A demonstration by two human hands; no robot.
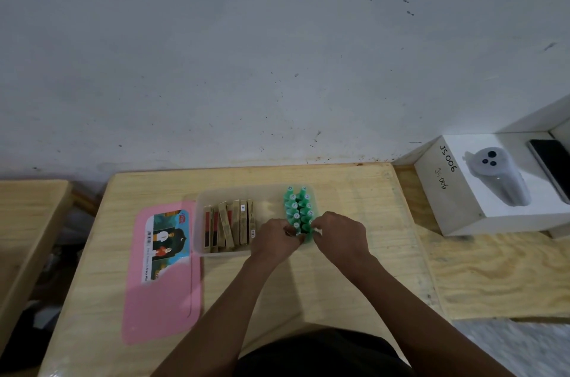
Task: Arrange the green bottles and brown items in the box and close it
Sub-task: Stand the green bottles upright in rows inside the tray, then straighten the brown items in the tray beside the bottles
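Observation:
A clear plastic box (203, 241) stands on the wooden table. Several brown flat packets (229, 224) stand on edge in its left half. Two rows of green bottles (298, 207) fill its right end. My left hand (273, 239) and my right hand (337, 233) meet at the near end of the bottle rows, fingers pinched around the nearest green bottles. Which bottle each hand grips is hidden by the fingers. The pink lid (163, 278) lies flat to the left of the box, label side up.
The wooden table (354, 191) ends at a white wall behind the box. A white carton (462, 191) marked JS006 sits at the right on a plywood sheet (493, 278), with a dark phone (552, 167) beside it. Another wooden surface (27, 213) lies at far left.

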